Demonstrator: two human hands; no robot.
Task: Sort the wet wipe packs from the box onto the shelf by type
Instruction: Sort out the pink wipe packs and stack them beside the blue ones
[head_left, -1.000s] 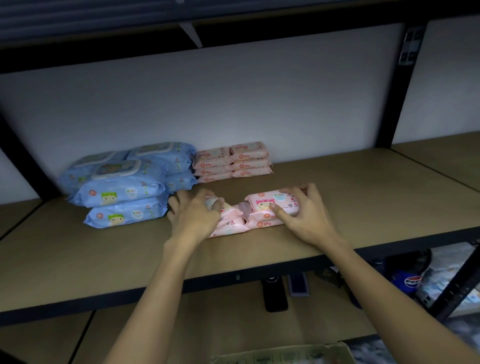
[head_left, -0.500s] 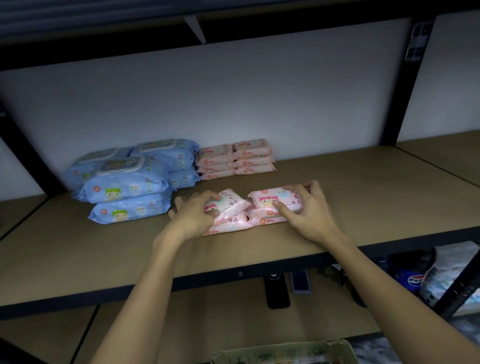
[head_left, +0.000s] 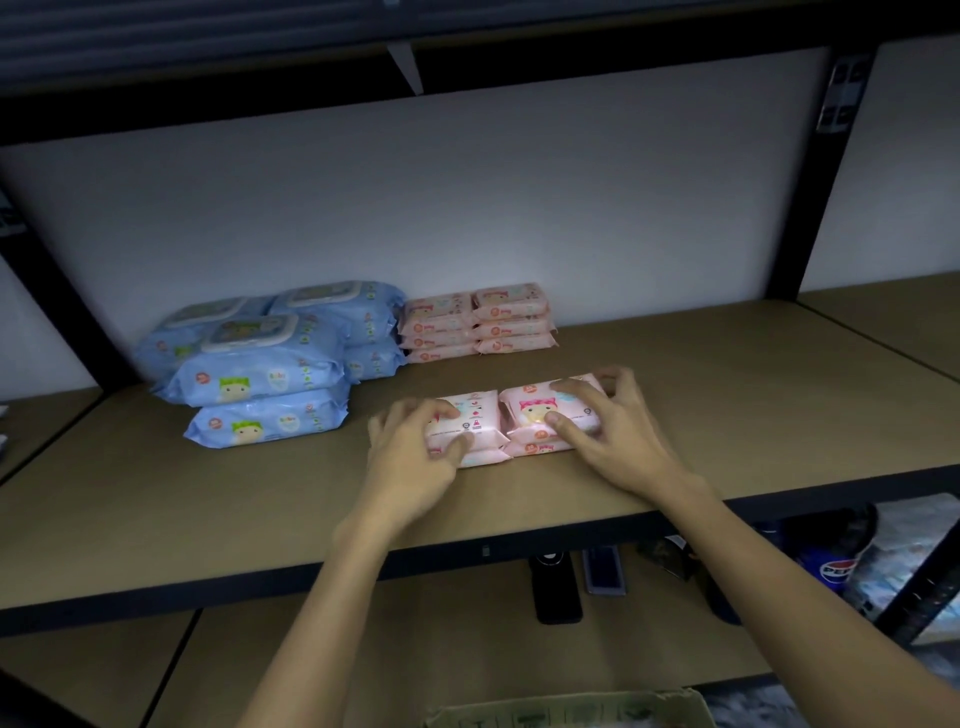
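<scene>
You are leaning both hands over the front of the shelf (head_left: 727, 415), where two short piles of small pink wet wipe packs are sitting side by side, touching. Your left hand (head_left: 415, 452) is curling round the left pink pile (head_left: 470, 423), fingers over its top and thumb pressing its near edge; the top pack there is lying printed back up. Your right hand (head_left: 618, 431) is gripping the right pink pile (head_left: 535, 415), thumb on the cartoon face of the top pack and fingers wrapping the far right end.

Behind these piles, against the white back wall (head_left: 467, 208), more pink packs are standing in two stacks (head_left: 475, 325) of three, well apart from your hands. Just to their left, the large blue lidded wet wipe packs (head_left: 260, 364) are lying heaped in stacks, the nearest stack reaching forward to about level with your left hand, with bare shelf between.

A black upright post (head_left: 810, 197) is rising at the right, beyond it another shelf board. On the lower shelf, a dark phone-like object (head_left: 556, 587), a smaller grey device (head_left: 602, 571) and a Pepsi bottle (head_left: 834, 569) are showing. The torn rim of the cardboard box (head_left: 566, 709) is sitting at the bottom edge, below your forearms.
</scene>
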